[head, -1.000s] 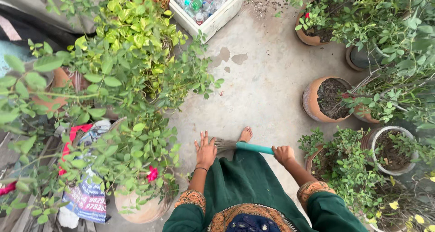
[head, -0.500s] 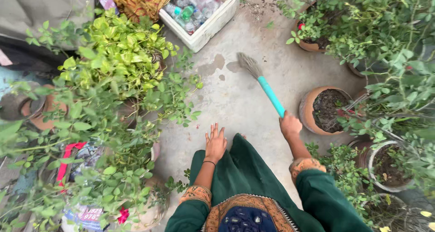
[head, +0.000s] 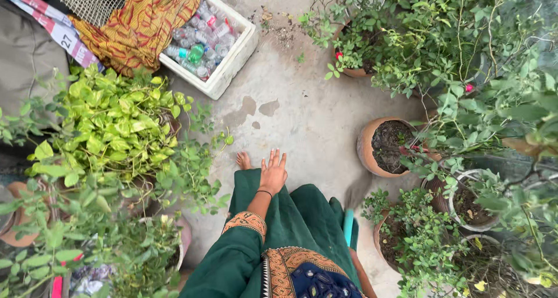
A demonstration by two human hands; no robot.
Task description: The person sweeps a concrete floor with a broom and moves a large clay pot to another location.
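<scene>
The left hand (head: 273, 173) hangs flat over the green dress (head: 302, 228), fingers spread apart, holding nothing. The broom (head: 350, 213) with its teal handle stands just right of the dress, near the clay pot (head: 367, 150). The right hand is hidden, so its fingers cannot be told.

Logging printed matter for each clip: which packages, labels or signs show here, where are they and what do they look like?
White foam box: top centre on the concrete floor, rectangular, open.
Plastic bottles: inside that box, clear, with red, green and blue labels.
Printed banner strip: top left, white with red bands.
Crumpled printed wrapper: bottom left under the plants, white and blue, mostly hidden.
No screens.
</scene>
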